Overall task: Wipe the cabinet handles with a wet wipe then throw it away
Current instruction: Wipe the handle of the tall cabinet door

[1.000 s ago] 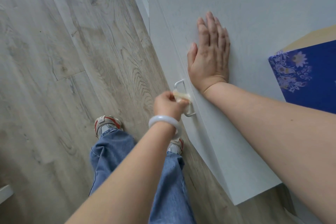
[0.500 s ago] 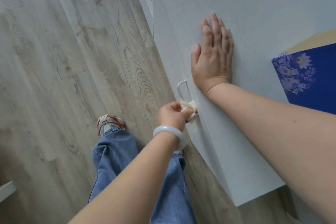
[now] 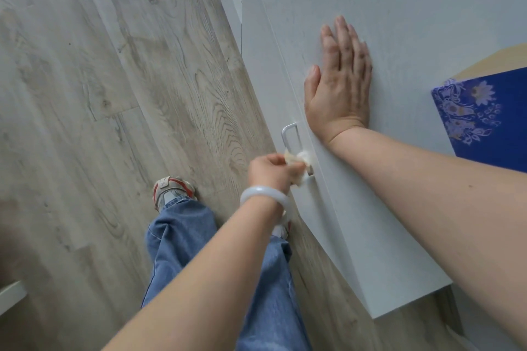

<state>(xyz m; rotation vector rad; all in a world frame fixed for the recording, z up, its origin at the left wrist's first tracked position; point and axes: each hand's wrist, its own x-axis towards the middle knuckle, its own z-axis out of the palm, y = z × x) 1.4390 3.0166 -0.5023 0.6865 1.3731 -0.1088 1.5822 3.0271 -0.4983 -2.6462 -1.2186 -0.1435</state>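
Note:
A white metal loop handle [image 3: 289,135] is fixed to the front of a pale grey cabinet [image 3: 370,222]. My left hand [image 3: 271,169], with a pale bangle on the wrist, grips a crumpled white wet wipe [image 3: 299,161] and holds it wrapped around the handle's near end. The upper part of the handle is bare. My right hand [image 3: 338,85] lies flat on the cabinet's top surface, fingers straight and together, just beyond the handle.
Grey wood-grain floor [image 3: 114,94] fills the left. My legs in blue jeans [image 3: 185,236] and a red-and-grey sneaker [image 3: 171,188] stand close to the cabinet front. A blue box with a flower pattern [image 3: 484,114] sits on the cabinet at the right.
My left hand has slid the wipe down the handle from its middle to its near end. My right hand has stayed flat on the cabinet top.

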